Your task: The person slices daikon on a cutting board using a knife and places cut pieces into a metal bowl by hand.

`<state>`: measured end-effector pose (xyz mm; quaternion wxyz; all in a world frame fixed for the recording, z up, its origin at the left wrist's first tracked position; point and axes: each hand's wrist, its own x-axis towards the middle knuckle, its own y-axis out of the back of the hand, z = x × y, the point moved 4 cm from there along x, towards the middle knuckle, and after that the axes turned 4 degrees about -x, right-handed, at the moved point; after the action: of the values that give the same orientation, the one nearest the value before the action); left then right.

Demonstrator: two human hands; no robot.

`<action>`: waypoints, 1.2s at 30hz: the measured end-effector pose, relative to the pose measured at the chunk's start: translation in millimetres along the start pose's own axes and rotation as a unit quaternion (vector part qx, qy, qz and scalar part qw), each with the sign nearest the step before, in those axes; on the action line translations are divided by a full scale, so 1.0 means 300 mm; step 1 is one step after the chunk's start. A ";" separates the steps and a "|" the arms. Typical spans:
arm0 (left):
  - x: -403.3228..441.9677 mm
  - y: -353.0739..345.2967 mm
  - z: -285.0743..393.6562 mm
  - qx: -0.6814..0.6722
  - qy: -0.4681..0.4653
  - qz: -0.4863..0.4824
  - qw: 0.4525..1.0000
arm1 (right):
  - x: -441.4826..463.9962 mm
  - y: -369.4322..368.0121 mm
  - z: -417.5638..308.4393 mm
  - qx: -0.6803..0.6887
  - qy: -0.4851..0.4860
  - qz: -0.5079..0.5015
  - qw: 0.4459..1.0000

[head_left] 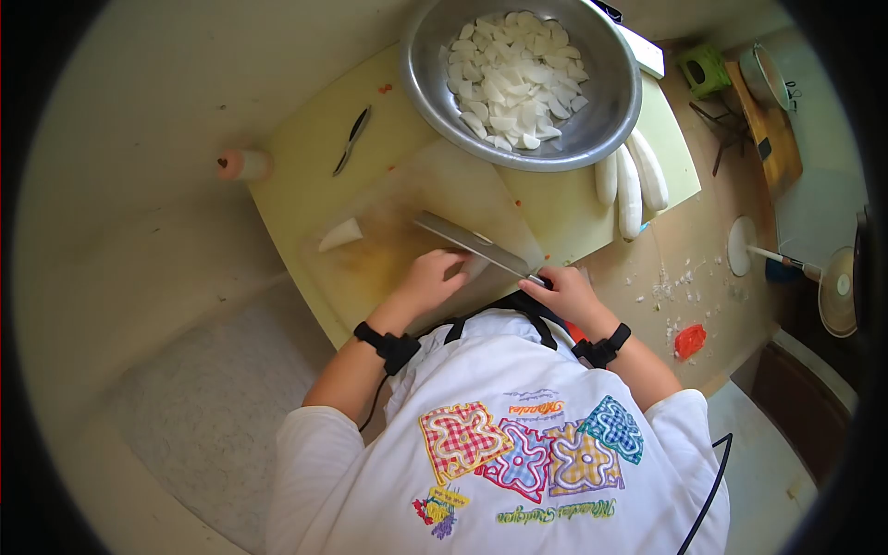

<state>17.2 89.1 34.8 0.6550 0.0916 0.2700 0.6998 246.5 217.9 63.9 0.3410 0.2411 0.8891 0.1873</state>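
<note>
My right hand (564, 289) is wrapped round the dark handle of a cleaver (462, 239), whose wide blade slants up and left over the cutting board (370, 208). My left hand (433, 282) is close to the near side of the blade, its fingers curled against a pale piece of white radish (477, 266), mostly hidden by fingers and blade. A thin white slice (483, 238) shows by the far side of the blade. Another cut chunk of radish (341, 235) rests at the board's left.
A big metal bowl (421, 83) of sliced radish stands at the far side of the table (310, 120). Three peeled radishes (629, 190) lie at the right. A peeler or small knife (351, 141) and a pinkish bottle (245, 165) are at the left. White scraps (666, 291) litter the floor.
</note>
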 end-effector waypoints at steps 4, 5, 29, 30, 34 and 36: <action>-0.068 0.183 0.146 -0.006 0.063 -0.024 0.998 | -0.045 0.024 -0.036 -0.145 0.074 0.020 0.987; -0.090 0.231 0.192 -0.014 0.066 0.061 0.996 | -0.060 0.028 -0.046 -0.177 0.109 0.040 0.977; -0.016 0.036 0.341 0.316 -0.209 -0.039 0.925 | -0.327 0.041 -0.095 -0.332 0.306 0.129 0.883; -0.010 0.029 0.338 0.300 -0.219 -0.022 0.928 | -0.333 0.039 -0.088 -0.332 0.303 0.134 0.883; 0.045 0.009 0.319 0.211 -0.166 -0.039 0.962 | -0.373 0.045 -0.060 -0.326 0.280 0.136 0.893; 0.089 -0.008 0.300 0.107 -0.098 -0.069 0.987 | -0.397 0.043 -0.035 -0.324 0.256 0.141 0.900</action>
<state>59.1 138.1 102.8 0.7114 0.2104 0.2836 0.6077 320.5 160.3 139.2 0.1308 0.1840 0.7927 0.5663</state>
